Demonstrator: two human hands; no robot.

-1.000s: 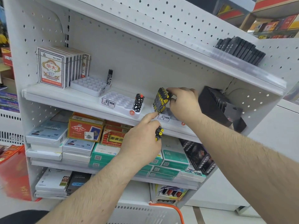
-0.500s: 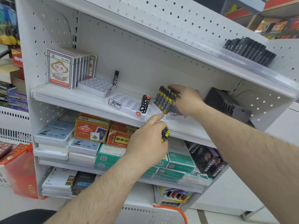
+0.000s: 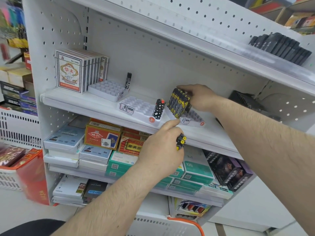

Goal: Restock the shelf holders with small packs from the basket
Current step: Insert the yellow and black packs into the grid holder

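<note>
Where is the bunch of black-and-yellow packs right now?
In the head view, right of centre on the middle shelf: the right hand holds the black-and-yellow packs over the rightmost white holder, beside the black-and-white pack.

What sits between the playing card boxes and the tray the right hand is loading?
Head view: two white holder trays, each with one lighter, nearly empty.

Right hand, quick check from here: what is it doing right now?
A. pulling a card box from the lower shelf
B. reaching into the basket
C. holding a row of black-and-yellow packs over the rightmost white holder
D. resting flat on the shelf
C: the right hand grips a row of black-and-yellow packs at the rightmost white holder, while the left hand holds a few more packs below the shelf edge.
</note>
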